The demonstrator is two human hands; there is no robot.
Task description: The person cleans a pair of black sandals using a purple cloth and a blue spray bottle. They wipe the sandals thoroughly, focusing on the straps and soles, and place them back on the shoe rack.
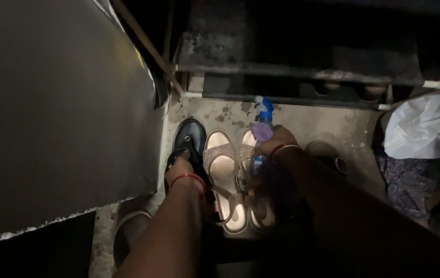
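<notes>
near the centre of the frame, the left hand (pixel 181 172) has its fingers curled around the heel of a glossy black leather shoe (pixel 189 138); just to its right lies a pair of beige strappy sandals (pixel 223 172) on stained concrete floor (pixel 328 126); the right hand (pixel 277 141) is wrapped around a blue-capped plastic spray bottle (pixel 264 116); a white plastic bag (pixel 426 126) sits at the right edge.

Black glossy shoe (pixel 190 141) upright on floor, beside 2 beige strappy sandals (pixel 225 177); blue-capped spray bottle (pixel 262 128) tilted.
</notes>
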